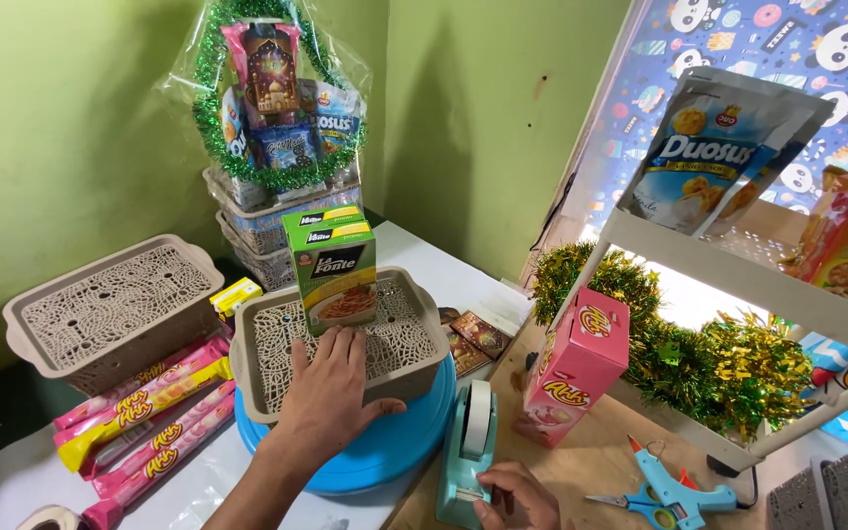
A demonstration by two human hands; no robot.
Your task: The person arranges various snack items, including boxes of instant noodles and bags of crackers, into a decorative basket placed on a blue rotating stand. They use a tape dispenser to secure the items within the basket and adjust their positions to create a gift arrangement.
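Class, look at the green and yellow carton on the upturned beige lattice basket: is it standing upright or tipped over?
Upright. The green and yellow carton stands on its narrow base atop the upturned beige lattice basket, top flap uppermost; the left hand rests just before it.

My left hand (329,393) lies flat on the upturned beige basket (272,368), fingers (345,344) spread over its lattice base. Just beyond my fingertips a green food box (331,265) stands upright on that basket, which sits on a blue round stand (395,442). My right hand (514,499) pinches the tape end at the pale teal tape dispenser (463,456). To the right of those fingers lie a blue glue gun (674,491) and scissors (620,503); a pink biscuit box (576,363) stands just beyond them.
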